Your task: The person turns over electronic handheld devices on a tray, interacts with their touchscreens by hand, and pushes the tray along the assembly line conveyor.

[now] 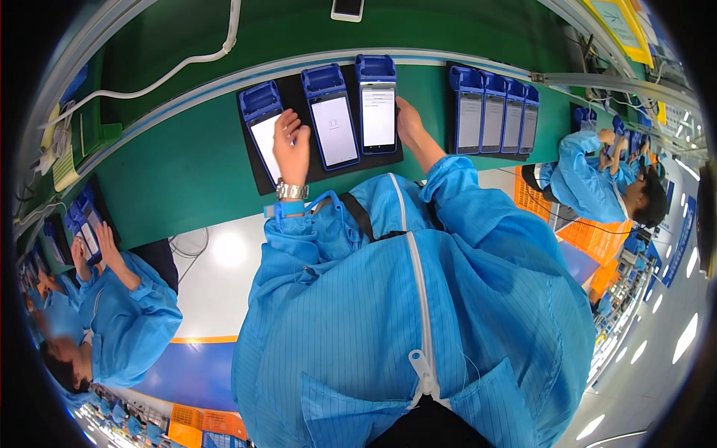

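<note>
Three blue handheld terminals with lit screens lie in a row on a dark mat (265, 178) in front of me. My left hand (291, 149) hovers over the left terminal (261, 134), hiding part of its screen; its fingers are loosely bent and apart, with nothing in them. The middle terminal (334, 131) lies untouched between my hands. Along the right edge of the right terminal (379, 119), whose screen shows lines of text, rests my right hand (409, 125). Its fingers are mostly hidden, so whether it grips that terminal cannot be seen.
Several similar terminals (493, 119) with dimmer screens stand side by side on another dark mat to the right. A metal rail (426, 60) runs behind the green bench (179, 164). A white cable (179, 69) crosses at the far left. Co-workers (123, 299) sit on both sides.
</note>
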Demonstrator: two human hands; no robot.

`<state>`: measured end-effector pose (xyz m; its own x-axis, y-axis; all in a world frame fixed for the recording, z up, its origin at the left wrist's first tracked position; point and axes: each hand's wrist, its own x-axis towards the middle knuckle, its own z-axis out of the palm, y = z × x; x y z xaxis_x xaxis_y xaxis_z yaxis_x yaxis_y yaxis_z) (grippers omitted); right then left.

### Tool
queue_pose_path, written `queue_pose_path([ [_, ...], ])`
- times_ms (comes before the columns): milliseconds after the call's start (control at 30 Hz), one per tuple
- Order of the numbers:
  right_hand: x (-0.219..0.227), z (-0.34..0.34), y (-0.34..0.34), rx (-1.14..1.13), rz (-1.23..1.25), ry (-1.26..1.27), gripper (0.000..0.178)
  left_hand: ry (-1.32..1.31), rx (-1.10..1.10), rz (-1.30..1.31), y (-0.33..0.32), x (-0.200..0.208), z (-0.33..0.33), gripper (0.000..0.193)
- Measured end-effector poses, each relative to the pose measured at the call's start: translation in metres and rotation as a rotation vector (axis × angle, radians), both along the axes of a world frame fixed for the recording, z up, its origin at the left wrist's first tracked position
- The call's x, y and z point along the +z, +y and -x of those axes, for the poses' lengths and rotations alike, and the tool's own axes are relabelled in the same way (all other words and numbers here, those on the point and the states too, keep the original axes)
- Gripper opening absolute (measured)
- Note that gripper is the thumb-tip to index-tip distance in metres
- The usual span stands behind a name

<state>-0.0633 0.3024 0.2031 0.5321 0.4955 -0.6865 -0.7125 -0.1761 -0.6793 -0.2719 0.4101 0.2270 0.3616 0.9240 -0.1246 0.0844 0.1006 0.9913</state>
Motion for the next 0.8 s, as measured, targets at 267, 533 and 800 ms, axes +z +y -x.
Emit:
queue_pose_path([
  [267, 0.008, -0.004, -0.008, 0.108, -0.023, -0.037, 0.034, 0.596, -0.51, -0.262, -0.031, -0.015, -0.001, 0.078],
  [533, 0.006, -0.009, -0.013, 0.137, -0.011, -0.017, 0.034, 0.562, -0.535, -0.242, -0.029, -0.029, 0.004, 0.082],
  [800, 0.013, -0.008, -0.012, 0.154, -0.036, 0.034, 0.034, 0.315, -0.3, 0.21, -0.019, -0.049, -0.01, 0.067],
])
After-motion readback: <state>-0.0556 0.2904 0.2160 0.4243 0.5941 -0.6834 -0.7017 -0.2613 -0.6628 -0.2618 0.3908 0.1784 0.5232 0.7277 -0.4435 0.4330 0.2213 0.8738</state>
